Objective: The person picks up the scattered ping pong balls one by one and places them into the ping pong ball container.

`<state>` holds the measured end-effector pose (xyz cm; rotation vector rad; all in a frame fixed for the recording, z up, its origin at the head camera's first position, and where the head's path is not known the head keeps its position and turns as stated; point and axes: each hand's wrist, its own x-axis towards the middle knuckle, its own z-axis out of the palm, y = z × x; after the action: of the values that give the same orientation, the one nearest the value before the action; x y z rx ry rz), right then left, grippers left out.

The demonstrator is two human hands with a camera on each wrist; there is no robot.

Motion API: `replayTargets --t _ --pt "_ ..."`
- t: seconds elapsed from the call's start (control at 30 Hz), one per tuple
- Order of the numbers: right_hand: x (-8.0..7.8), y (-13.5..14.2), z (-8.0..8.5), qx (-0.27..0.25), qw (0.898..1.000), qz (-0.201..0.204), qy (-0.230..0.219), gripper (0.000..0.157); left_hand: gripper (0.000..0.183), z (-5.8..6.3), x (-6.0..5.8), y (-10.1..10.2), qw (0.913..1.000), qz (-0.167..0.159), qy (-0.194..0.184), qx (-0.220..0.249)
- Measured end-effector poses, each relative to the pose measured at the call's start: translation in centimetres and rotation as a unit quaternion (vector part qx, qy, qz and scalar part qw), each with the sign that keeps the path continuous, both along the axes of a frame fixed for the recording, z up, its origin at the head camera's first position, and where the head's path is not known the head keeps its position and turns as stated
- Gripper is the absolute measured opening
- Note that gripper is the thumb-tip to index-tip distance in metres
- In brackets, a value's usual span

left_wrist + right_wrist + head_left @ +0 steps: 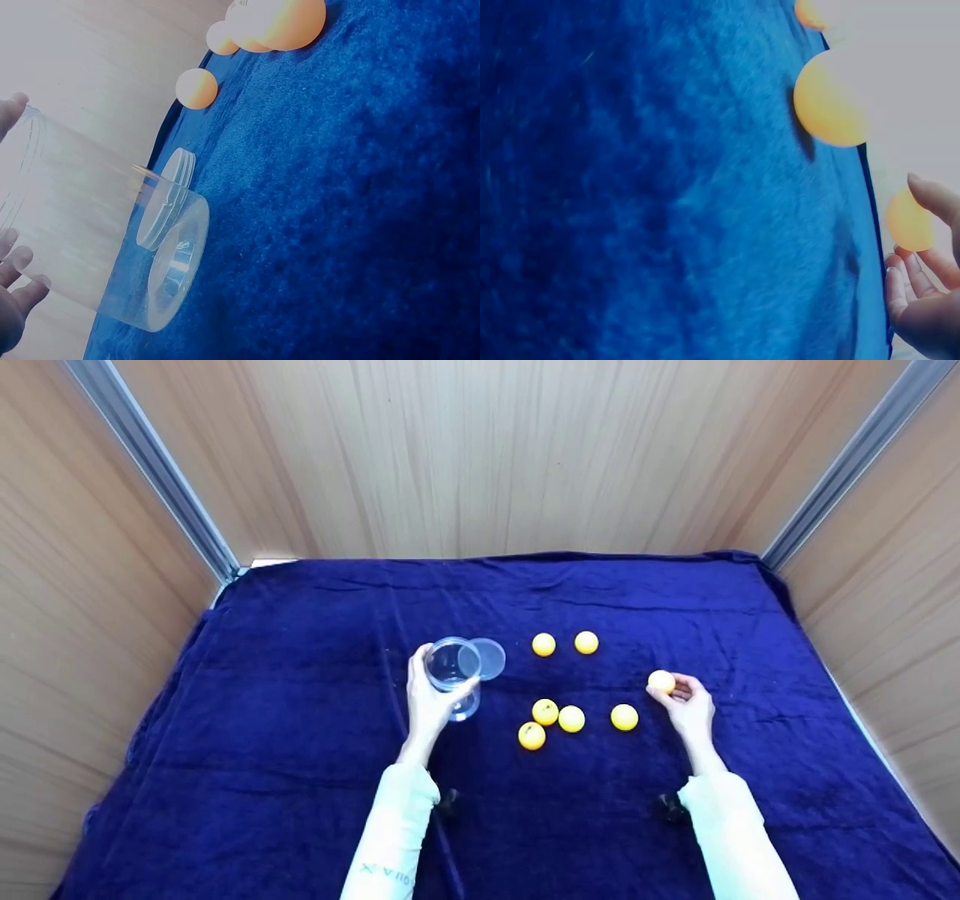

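Your left hand (431,706) grips the clear jar (452,664), long axis near upright, mouth up; your right hand (692,711) pinches a yellow ball (661,682) well right of the jar. Lid (492,659) just beside the jar, six loose balls (571,718) to its right.

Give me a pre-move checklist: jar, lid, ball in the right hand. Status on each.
1. Clear plastic jar gripped by left hand: ok.
2. Jar mouth uncovered: ok; the round lid is off, beside the jar.
3. Yellow-orange ping-pong ball held in right hand: ok.
4. Held ball over the jar mouth: not ok; it is far to the right, beyond the six loose balls.
5. Jar base resting on the blue cloth: cannot tell.
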<state>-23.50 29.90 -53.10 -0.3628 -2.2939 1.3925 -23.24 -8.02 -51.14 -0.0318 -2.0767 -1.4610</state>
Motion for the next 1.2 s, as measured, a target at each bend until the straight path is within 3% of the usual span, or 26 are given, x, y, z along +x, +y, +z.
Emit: replayTargets --t 0.2,0.6,0.87,1.2 --pt "0.0 -1.4 1.1 -0.008 0.999 0.033 0.015 0.044 0.085 0.1 0.1 -0.2 1.0000 -0.002 0.008 0.004" --pt "-0.5 -4.7 3.8 -0.024 0.995 0.097 0.000 0.044 0.086 -0.2 0.0 -0.3 1.0000 0.006 0.005 -0.005" --pt "1.1 -8.3 7.8 -0.018 0.988 0.150 0.025 0.038 0.087 -0.1 -0.1 -0.1 1.0000 0.005 -0.002 -0.007" --pt "1.7 -11.4 9.4 -0.051 0.978 0.196 0.047 0.038 0.086 -0.2 -0.2 0.0 0.9999 0.005 -0.003 -0.013"
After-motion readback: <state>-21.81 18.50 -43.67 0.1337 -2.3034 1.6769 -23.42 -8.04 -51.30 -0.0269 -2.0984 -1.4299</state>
